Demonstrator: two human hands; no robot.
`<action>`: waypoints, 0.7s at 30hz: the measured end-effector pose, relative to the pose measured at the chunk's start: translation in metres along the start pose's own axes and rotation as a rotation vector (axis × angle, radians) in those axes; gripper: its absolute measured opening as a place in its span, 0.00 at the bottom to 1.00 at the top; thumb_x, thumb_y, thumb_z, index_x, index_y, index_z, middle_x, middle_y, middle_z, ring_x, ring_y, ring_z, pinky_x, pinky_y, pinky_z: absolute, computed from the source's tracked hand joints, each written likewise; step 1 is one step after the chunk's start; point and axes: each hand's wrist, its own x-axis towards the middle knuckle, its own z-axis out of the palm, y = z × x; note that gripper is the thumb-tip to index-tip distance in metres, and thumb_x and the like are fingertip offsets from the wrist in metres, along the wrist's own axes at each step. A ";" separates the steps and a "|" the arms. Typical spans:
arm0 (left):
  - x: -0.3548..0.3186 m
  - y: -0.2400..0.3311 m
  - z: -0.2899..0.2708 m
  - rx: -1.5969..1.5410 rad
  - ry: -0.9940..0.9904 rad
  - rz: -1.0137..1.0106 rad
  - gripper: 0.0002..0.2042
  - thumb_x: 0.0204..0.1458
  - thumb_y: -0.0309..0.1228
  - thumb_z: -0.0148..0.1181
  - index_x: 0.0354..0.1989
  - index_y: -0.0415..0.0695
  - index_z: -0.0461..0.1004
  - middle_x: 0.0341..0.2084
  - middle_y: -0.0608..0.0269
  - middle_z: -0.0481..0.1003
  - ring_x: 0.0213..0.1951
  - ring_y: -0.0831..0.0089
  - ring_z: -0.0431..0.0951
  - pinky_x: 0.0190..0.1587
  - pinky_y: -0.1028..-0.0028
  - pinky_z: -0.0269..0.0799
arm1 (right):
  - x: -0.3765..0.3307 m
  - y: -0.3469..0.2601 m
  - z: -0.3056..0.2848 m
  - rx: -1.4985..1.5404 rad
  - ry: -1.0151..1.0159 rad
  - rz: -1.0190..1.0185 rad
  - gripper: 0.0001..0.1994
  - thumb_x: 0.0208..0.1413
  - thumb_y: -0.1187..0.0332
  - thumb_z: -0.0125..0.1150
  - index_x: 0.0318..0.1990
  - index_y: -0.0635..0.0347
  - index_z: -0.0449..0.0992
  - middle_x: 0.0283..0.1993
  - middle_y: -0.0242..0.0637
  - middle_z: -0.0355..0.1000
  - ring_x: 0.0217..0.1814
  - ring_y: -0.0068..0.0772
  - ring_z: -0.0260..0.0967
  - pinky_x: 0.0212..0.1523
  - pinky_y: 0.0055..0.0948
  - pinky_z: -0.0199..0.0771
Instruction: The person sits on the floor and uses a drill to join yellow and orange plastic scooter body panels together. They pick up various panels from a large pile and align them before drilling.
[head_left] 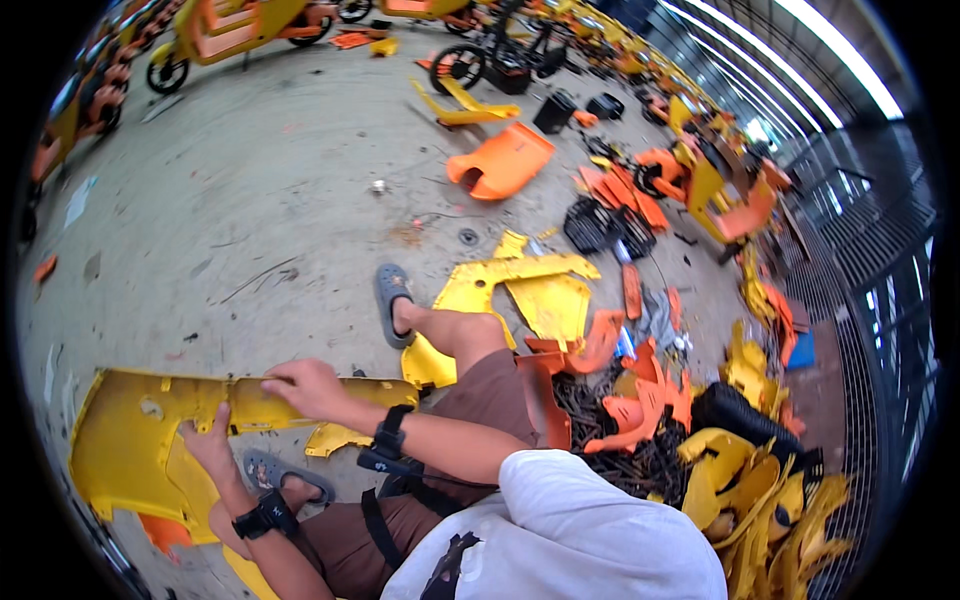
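Observation:
A large yellow plastic body panel (pixel 125 420) lies across the left foreground, its long arm reaching toward my bent knee. My left hand (pixel 210 448) grips the panel's inner edge, thumb raised along it. Over the long arm is my right hand (pixel 308 388), fingers curled and pinched together near the upper rim. Whatever those fingertips hold, if anything, is too small to make out. Small tabs and holes run along the panel's rim.
More yellow panels (pixel 555 305) lie beside my right leg. To my right are orange panels (pixel 650 400), a heap of dark metal parts (pixel 585 405) and piled yellow pieces (pixel 780 520). An orange cover (pixel 500 160) lies ahead. Yellow scooters (pixel 240 30) stand farther back.

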 end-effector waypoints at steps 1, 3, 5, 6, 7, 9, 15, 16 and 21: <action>0.000 0.000 0.004 -0.039 -0.006 -0.005 0.26 0.44 0.25 0.70 0.50 0.29 0.66 0.44 0.53 0.72 0.45 0.68 0.72 0.50 0.72 0.67 | -0.001 0.001 -0.002 -0.008 0.019 0.001 0.12 0.53 0.57 0.60 0.37 0.55 0.81 0.31 0.45 0.76 0.33 0.46 0.73 0.35 0.34 0.71; -0.002 -0.002 0.007 -0.113 -0.005 -0.021 0.26 0.44 0.24 0.69 0.52 0.29 0.65 0.44 0.54 0.72 0.45 0.68 0.72 0.50 0.72 0.67 | -0.004 0.002 -0.006 -0.016 0.018 0.013 0.13 0.53 0.56 0.61 0.37 0.54 0.81 0.32 0.44 0.76 0.33 0.45 0.73 0.35 0.33 0.71; -0.003 -0.004 0.014 -0.181 -0.031 -0.044 0.27 0.45 0.23 0.69 0.53 0.30 0.65 0.44 0.54 0.72 0.45 0.67 0.72 0.50 0.72 0.67 | -0.011 0.007 -0.007 -0.018 0.008 0.059 0.13 0.53 0.56 0.61 0.37 0.53 0.81 0.32 0.43 0.76 0.33 0.44 0.74 0.34 0.33 0.71; -0.004 -0.002 0.017 -0.234 -0.031 -0.032 0.26 0.45 0.23 0.68 0.53 0.31 0.65 0.45 0.54 0.72 0.44 0.67 0.72 0.50 0.71 0.67 | -0.013 0.010 -0.006 0.046 0.032 0.048 0.14 0.53 0.55 0.61 0.39 0.54 0.81 0.33 0.42 0.77 0.35 0.43 0.74 0.36 0.33 0.72; -0.005 0.002 0.020 -0.288 -0.028 -0.023 0.26 0.45 0.22 0.68 0.53 0.31 0.65 0.45 0.55 0.72 0.44 0.67 0.72 0.50 0.71 0.67 | -0.011 0.012 -0.007 0.027 0.034 0.021 0.14 0.53 0.55 0.62 0.39 0.54 0.81 0.34 0.41 0.77 0.36 0.43 0.74 0.37 0.33 0.72; -0.008 0.007 0.017 -0.278 -0.025 -0.012 0.26 0.45 0.22 0.67 0.53 0.32 0.65 0.44 0.55 0.72 0.44 0.67 0.73 0.49 0.71 0.68 | -0.009 0.017 0.007 0.018 0.022 -0.023 0.15 0.53 0.55 0.62 0.39 0.55 0.81 0.36 0.41 0.77 0.38 0.43 0.75 0.38 0.33 0.72; -0.005 0.024 -0.016 0.060 0.083 -0.056 0.23 0.44 0.23 0.69 0.48 0.33 0.68 0.40 0.57 0.75 0.41 0.69 0.74 0.45 0.73 0.70 | -0.006 0.024 -0.041 0.000 -0.037 -0.324 0.23 0.52 0.60 0.66 0.53 0.60 0.71 0.54 0.43 0.70 0.58 0.37 0.66 0.59 0.34 0.65; -0.005 0.032 -0.012 0.046 0.063 -0.036 0.23 0.43 0.24 0.70 0.47 0.33 0.68 0.39 0.57 0.75 0.40 0.69 0.74 0.45 0.73 0.70 | -0.009 0.034 -0.065 0.123 0.067 -0.204 0.23 0.52 0.63 0.65 0.55 0.60 0.70 0.52 0.39 0.72 0.56 0.32 0.67 0.57 0.31 0.65; -0.003 0.035 -0.022 0.046 0.122 -0.001 0.23 0.43 0.27 0.72 0.46 0.32 0.68 0.39 0.57 0.75 0.41 0.71 0.74 0.46 0.74 0.69 | 0.004 0.123 -0.124 0.763 0.569 0.405 0.14 0.58 0.69 0.55 0.50 0.65 0.71 0.37 0.38 0.75 0.36 0.25 0.70 0.39 0.21 0.70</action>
